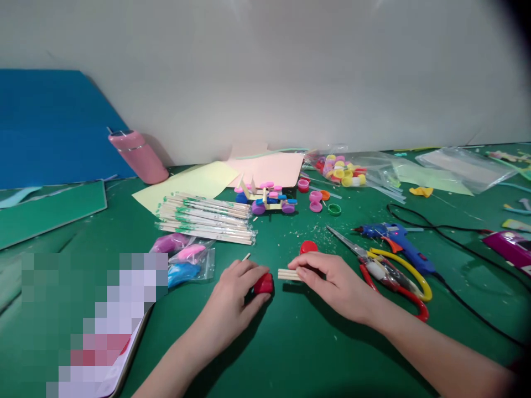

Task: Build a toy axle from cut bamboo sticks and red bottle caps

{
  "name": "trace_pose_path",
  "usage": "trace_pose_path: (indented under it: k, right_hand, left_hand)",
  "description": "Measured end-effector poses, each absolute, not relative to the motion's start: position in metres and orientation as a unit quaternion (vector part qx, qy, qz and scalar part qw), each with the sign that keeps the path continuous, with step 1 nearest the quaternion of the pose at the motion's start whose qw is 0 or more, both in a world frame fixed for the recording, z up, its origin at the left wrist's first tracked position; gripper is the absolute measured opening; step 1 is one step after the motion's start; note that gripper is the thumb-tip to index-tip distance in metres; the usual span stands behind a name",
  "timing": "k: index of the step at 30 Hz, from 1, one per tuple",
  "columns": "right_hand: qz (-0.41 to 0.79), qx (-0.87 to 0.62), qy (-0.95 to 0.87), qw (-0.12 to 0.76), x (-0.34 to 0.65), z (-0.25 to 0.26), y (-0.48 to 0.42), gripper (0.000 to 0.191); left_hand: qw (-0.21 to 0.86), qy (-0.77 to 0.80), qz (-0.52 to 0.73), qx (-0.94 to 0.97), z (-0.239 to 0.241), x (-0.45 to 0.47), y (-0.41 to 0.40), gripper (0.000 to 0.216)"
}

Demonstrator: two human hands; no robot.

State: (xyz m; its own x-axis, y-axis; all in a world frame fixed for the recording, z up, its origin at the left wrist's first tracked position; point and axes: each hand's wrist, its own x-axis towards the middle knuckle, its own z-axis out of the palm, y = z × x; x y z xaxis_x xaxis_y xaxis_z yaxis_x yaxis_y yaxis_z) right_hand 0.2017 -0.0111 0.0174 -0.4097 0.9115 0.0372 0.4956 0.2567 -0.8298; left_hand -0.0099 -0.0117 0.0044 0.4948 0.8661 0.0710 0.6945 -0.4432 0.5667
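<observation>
My left hand (232, 296) is closed around a red bottle cap (264, 284), gripped between thumb and fingers just above the green table. The tip of a thin wooden stick (246, 257) shows behind its knuckles. In my right hand (338, 284) several short wooden sticks (286, 274) are pinched side by side, their cut ends facing the cap with a small gap between. Another red cap (308, 247) lies just behind my right fingers. Farther back stands a small model car (274, 203) made of craft sticks with purple wheels.
Scissors (373, 265) and a blue glue gun (400, 243) with a black cord lie at right. Wrapped chopsticks (207, 218) and bagged clay (185, 265) are at left, near a blurred phone (124, 354). A pink tumbler (139, 157) and bagged caps (342, 168) stand toward the wall.
</observation>
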Motion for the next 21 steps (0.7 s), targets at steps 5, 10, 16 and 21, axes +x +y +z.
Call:
trace_pose_path:
  k: [5,10,16,21]
  right_hand:
    - [0.413,-0.474,-0.732,0.262,0.197,0.004,-0.008,0.016]
    - [0.425,-0.475,-0.725,0.261,0.196,-0.001,-0.008,0.016]
    - [0.412,-0.488,-0.732,0.239,0.195,-0.001,-0.008,0.016]
    - [0.411,-0.488,-0.738,0.218,0.194,0.000,-0.007,0.018]
  left_hand:
    - [0.245,0.473,0.179,0.827,0.001,-0.010,-0.010,0.027]
    - [0.249,0.476,0.184,0.823,-0.007,-0.008,-0.012,0.031]
    - [0.256,0.468,0.208,0.820,-0.014,-0.009,-0.012,0.026]
    - [0.259,0.458,0.214,0.823,-0.013,-0.010,-0.012,0.025]
